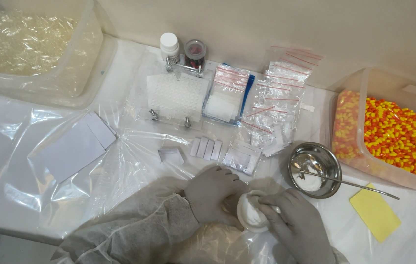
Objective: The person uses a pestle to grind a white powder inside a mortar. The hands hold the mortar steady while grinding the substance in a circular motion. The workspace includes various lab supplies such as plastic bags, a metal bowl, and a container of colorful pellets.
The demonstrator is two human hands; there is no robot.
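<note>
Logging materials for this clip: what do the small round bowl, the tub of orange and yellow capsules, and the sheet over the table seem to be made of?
The small round bowl looks like polished metal, probably steel: bright mirror reflections on its wall. The tub of orange and yellow capsules appears to be translucent plastic, since the capsules show through its side. The sheet over the table looks like thin clear plastic film, glossy and creased.

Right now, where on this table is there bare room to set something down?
Bare patches: the plastic sheet left of the left hand, below the white cards; and the strip between the steel bowl and yellow card. Crowded: the middle, with the white tray, bags and paper slips.
</note>
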